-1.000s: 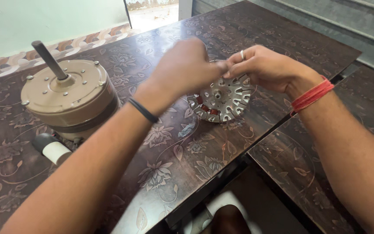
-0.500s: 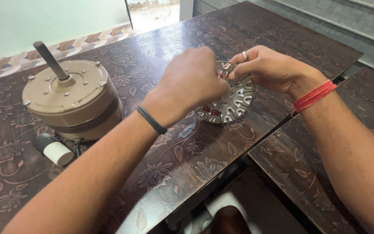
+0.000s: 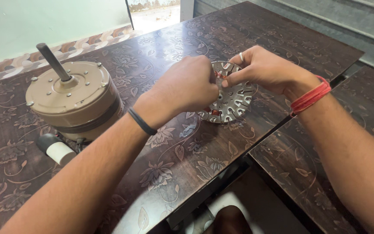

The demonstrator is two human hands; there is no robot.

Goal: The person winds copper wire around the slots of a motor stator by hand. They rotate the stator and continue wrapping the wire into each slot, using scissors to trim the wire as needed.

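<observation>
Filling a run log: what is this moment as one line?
left hand: on slotted metal disc | right hand: pinching disc's top | tan motor: left, untouched

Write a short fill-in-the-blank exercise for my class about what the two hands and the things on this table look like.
1. Both hands, left hand and right hand, touch the round silver slotted metal disc, which lies on the dark ____-patterned table.
2. The right wrist wears a ____ thread band.
3. A dark shaft sticks up from the round ____ motor housing.
4. The left wrist wears a ____ band.

Missing words: flower; red; beige; black
</observation>
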